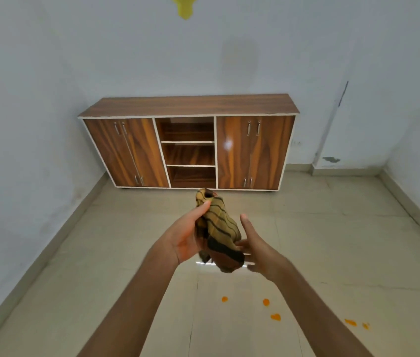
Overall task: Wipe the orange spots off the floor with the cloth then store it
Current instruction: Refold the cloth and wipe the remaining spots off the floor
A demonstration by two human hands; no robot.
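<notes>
A bunched yellow-brown checked cloth (220,229) hangs in the air in front of me, above the floor. My left hand (187,234) grips its upper left side, thumb pressed on the fabric. My right hand (254,247) cups the lower right end, fingers spread and touching it from beneath. Several orange spots lie on the tiled floor below my right forearm: one spot (224,299), a second spot (266,302), a third spot (275,317), and more (350,322) further right.
A low wooden cabinet (188,105) stands against the far wall, with two closed door pairs and open middle shelves (188,154). White walls close in left and right. A yellow object (184,6) hangs at the top edge. Beige floor tiles (126,253) stretch between me and the cabinet.
</notes>
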